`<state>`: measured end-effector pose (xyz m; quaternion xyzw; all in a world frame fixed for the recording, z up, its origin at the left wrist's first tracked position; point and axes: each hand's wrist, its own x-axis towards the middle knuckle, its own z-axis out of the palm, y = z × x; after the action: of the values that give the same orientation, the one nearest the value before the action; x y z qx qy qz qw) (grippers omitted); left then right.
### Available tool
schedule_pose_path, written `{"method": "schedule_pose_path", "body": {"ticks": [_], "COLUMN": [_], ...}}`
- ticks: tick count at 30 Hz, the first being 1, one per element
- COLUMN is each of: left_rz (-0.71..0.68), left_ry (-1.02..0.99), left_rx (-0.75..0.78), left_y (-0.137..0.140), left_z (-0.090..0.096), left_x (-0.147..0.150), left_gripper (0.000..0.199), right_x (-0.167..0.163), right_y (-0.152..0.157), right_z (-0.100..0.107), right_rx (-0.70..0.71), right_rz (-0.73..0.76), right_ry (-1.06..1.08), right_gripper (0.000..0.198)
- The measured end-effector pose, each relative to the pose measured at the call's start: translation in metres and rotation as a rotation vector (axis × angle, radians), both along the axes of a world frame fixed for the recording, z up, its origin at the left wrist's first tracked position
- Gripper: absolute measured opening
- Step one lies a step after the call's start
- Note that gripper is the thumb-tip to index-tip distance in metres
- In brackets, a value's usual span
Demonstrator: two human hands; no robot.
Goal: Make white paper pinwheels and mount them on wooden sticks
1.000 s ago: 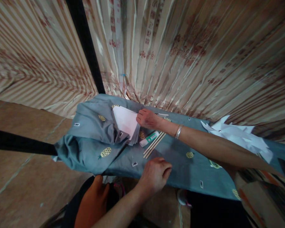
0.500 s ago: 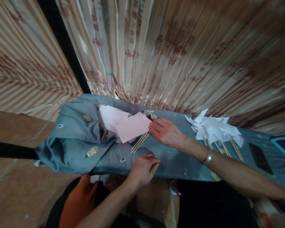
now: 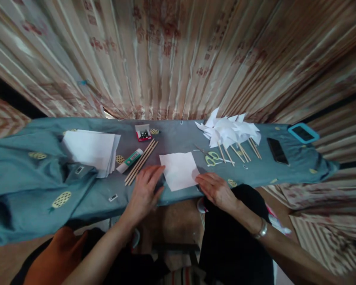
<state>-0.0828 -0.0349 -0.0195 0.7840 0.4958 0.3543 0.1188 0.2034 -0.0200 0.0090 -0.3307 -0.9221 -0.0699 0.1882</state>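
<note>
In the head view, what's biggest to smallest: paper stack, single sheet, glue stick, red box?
1. Paper stack
2. Single sheet
3. Glue stick and red box: too alike to rank.

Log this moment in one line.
white sheet: over blue cloth; left hand: at its left edge; right hand: at its lower right edge; glue stick, loose wooden sticks: beside left hand; scissors: beyond right hand

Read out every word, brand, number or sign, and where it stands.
Nothing is legible.
Green-white glue stick: label print blurred.
Small red cardboard box: any print too small.
Blue-grey patterned cloth: printed patches too small.
Beige-red fabric curtain: character-like marks blurred.
Square white paper sheet: no writing visible.
</note>
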Motion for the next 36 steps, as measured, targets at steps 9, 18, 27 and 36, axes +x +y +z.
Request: {"method": "schedule_pose_path", "body": {"ticks": [9, 18, 27, 36], "left_rz": [-0.174, -0.144, -0.294, -0.267], "left_ry": [0.226, 0.170, 0.337, 0.423], "left_rx": [0.000, 0.029, 0.121, -0.005], "left_y": [0.025, 0.031, 0.013, 0.008], "left_z": [-0.006, 0.004, -0.002, -0.011], "left_x": [0.016, 0.031, 0.059, 0.067], "left_gripper": [0.028, 0.024, 0.040, 0.052], "right_x": [0.012, -0.005, 0.006, 0.000], "right_y": [-0.022, -0.004, 0.054, 0.049], "right_z": [-0.010, 0.006, -0.038, -0.036], "right_rx": [-0.161, -0.453, -0.589, -0.466], "right_rz": [-0.109, -0.287, -0.503, -0.529], "right_ry": [0.195, 0.540, 0.702, 0.601], "right_gripper": [0.022, 0.016, 0.007, 0.008]}}
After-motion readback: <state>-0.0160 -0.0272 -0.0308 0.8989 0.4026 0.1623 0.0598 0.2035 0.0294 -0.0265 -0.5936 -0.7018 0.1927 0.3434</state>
